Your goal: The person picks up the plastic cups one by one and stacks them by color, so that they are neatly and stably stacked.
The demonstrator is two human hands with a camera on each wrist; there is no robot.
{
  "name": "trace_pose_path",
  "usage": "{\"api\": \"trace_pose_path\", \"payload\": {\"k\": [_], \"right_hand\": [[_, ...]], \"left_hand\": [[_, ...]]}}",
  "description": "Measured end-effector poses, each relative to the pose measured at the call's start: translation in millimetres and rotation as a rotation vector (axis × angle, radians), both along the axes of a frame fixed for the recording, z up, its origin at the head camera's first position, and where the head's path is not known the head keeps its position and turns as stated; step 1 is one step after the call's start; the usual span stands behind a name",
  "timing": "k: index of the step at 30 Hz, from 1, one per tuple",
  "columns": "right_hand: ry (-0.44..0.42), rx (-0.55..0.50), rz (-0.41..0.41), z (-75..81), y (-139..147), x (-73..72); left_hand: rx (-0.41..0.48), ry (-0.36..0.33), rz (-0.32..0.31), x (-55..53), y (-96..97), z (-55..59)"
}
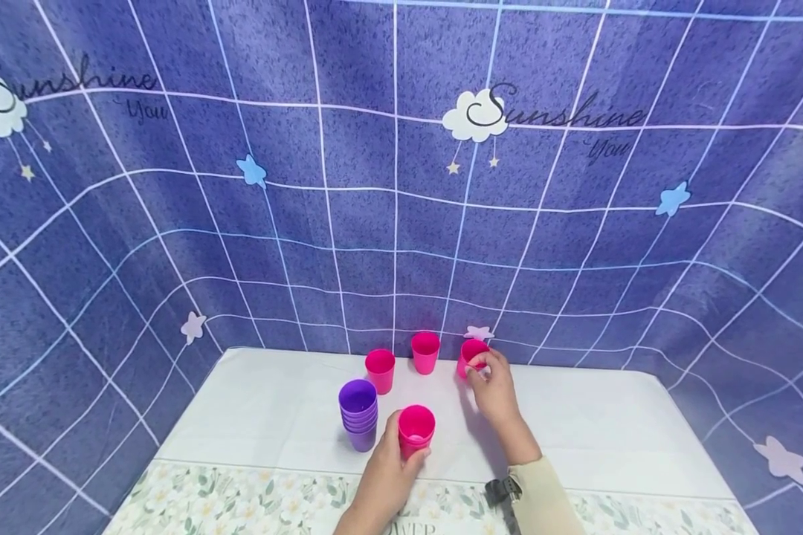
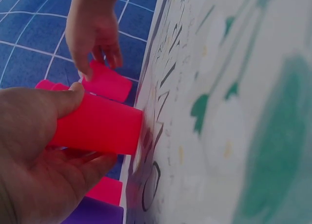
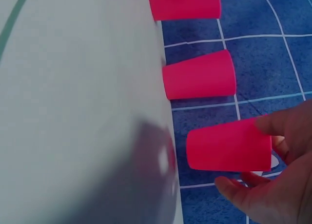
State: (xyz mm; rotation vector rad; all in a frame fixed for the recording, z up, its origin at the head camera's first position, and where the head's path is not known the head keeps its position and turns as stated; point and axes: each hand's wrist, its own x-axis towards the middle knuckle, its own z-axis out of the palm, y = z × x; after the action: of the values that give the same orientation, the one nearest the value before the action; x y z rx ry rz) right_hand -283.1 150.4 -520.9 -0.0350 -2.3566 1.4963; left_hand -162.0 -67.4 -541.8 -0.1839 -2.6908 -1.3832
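My left hand [image 1: 386,475] grips a small stack of pink cups [image 1: 415,443] upright near the front of the white table, thumb on one side and fingers round the other. At the back right my right hand [image 1: 497,394] pinches a single pink cup [image 3: 226,147] at its rim. A narrow gap shows under that cup's base in the right wrist view. Two more pink cups stand apart to its left, a middle pink cup [image 1: 426,355] and a left pink cup [image 1: 380,374]. Beside the left hand stands a nested stack of purple cups [image 1: 359,427].
The white tabletop [image 1: 261,409] has a floral cloth strip [image 1: 241,494] along its front edge. A blue gridded curtain [image 1: 375,245] with stars and clouds encloses the back and both sides. On the right wrist is a dark band [image 1: 502,490], below a beige sleeve [image 1: 545,498].
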Motion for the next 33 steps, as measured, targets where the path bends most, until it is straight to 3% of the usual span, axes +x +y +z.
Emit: {"api": "trace_pose_path", "payload": {"k": [8,14,26,33], "right_hand": [[0.030,-0.110,-0.012,7.7,-4,1.9],[0.049,-0.226,-0.014,9.8,-5,1.4],[0.076,-0.183,-0.005,24.2,-5,9.9],[0.075,-0.183,0.086,37.4,-9,18.9]], "left_hand": [[-0.002,0.035,-0.016,-0.5,-0.7,-2.1],[-0.012,0.009,-0.014,-1.3,-0.5,-1.8],[-0.003,0.014,-0.021,-2.1,-1.1,-1.5],[-0.007,0.012,-0.018,-1.8,-1.0,-2.1]]}}
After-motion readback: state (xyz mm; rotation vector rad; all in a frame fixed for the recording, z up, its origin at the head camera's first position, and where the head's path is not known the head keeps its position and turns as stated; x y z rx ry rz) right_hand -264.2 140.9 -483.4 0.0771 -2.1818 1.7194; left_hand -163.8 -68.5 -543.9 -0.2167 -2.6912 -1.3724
